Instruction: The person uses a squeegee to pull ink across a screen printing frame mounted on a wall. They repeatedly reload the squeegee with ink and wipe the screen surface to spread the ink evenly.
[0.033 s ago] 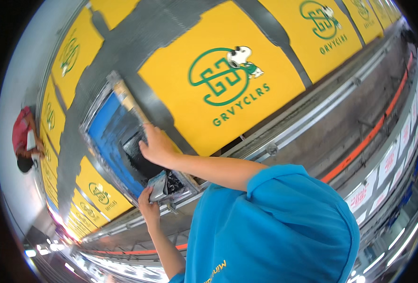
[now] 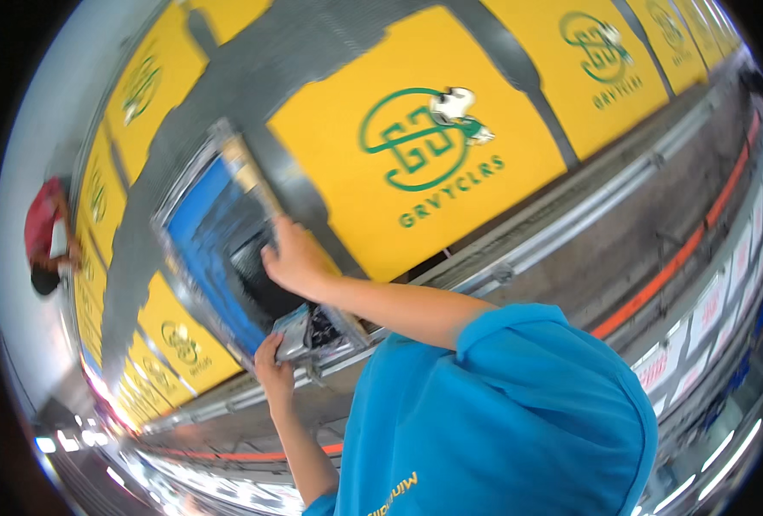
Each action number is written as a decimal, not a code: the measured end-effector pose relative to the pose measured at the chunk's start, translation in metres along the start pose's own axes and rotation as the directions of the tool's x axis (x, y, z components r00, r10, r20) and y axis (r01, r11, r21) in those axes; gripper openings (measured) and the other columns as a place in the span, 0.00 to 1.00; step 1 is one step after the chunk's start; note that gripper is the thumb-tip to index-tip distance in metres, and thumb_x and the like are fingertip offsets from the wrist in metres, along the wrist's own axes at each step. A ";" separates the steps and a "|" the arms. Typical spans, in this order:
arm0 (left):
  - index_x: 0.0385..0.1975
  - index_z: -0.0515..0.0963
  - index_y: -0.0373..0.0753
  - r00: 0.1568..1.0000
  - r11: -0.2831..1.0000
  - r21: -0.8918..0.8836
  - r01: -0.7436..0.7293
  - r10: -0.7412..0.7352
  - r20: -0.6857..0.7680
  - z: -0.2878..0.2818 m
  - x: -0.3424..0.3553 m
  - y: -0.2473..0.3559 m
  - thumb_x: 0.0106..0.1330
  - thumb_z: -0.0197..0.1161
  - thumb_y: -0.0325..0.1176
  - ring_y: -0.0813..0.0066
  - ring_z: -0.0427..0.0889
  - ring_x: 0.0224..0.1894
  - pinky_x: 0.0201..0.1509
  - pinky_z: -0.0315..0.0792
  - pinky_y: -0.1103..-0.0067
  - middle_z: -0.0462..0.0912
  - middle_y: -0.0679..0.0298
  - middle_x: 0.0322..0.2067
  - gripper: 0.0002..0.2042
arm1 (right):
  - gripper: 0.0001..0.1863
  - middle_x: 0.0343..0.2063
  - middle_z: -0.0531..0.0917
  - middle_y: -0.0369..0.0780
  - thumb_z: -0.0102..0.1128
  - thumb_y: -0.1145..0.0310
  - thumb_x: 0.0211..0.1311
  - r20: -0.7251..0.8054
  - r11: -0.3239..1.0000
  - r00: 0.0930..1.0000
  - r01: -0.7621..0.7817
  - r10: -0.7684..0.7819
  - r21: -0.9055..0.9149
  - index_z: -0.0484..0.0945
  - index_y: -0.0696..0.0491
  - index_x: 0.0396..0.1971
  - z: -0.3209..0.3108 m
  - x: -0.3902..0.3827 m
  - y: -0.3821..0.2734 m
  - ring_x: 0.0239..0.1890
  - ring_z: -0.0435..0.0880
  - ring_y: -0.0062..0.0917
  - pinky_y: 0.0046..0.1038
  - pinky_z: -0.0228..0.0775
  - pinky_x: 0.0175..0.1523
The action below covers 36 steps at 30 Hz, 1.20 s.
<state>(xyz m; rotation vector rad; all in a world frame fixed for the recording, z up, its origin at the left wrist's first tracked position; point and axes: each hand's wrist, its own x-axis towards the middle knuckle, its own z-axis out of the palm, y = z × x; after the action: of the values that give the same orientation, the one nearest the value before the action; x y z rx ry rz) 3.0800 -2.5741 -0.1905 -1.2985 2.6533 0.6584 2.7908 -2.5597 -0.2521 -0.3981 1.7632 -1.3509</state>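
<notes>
In the head view, you lean over a frame (image 2: 194,295) lying on a grey bed (image 2: 257,56), your right hand (image 2: 300,260) curled over its side near the end of a wood-toned strip (image 2: 248,175), thumb toward the inside. Your left hand (image 2: 274,365) bends its fingers at the near corner, against a silvery block (image 2: 294,335); whether they pinch the block or the frame, you cannot tell. Inside the frame, a blue field (image 2: 199,222) borders a black patch (image 2: 268,288). Just beside it spreads a yellow panel (image 2: 334,133) with a green emblem and a white cartoon dog. A metal rail (image 2: 562,222) runs past your blue sleeve (image 2: 506,331); well apart, at far left, a co-worker in red (image 2: 44,219) bends over the bed.
</notes>
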 end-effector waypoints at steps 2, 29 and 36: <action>0.54 0.87 0.39 0.999 0.999 -0.039 -0.015 0.014 -0.030 0.002 -0.008 -0.007 0.45 0.61 0.13 0.49 0.83 0.64 0.72 0.72 0.62 0.87 0.51 0.58 0.30 | 0.26 0.53 0.83 0.60 0.64 0.63 0.69 -0.119 0.999 0.992 0.025 -0.029 -0.039 0.73 0.61 0.62 0.007 -0.009 -0.010 0.56 0.83 0.56 0.51 0.75 0.62; 0.55 0.85 0.40 0.946 0.966 0.011 -0.260 0.257 -0.199 -0.175 -0.077 -0.349 0.52 0.69 0.21 0.52 0.82 0.60 0.67 0.72 0.59 0.87 0.58 0.55 0.25 | 0.18 0.44 0.89 0.49 0.66 0.60 0.71 -0.296 0.884 0.838 0.397 -0.459 -0.246 0.84 0.56 0.53 0.415 -0.044 -0.038 0.47 0.89 0.41 0.38 0.79 0.55; 0.48 0.85 0.36 0.933 0.982 -0.189 0.002 -0.070 -0.352 -0.153 -0.066 -0.335 0.67 0.71 0.35 0.45 0.88 0.45 0.51 0.79 0.59 0.89 0.50 0.42 0.13 | 0.19 0.39 0.89 0.46 0.65 0.62 0.71 -0.279 0.896 0.852 0.413 -0.443 -0.162 0.82 0.55 0.56 0.401 -0.032 -0.006 0.38 0.88 0.34 0.35 0.79 0.48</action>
<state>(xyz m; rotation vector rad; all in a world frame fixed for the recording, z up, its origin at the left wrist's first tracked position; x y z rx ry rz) 3.3936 -2.7724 -0.1449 -1.6577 2.8976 0.7425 3.1197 -2.7911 -0.2524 -0.6988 2.0881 -1.7194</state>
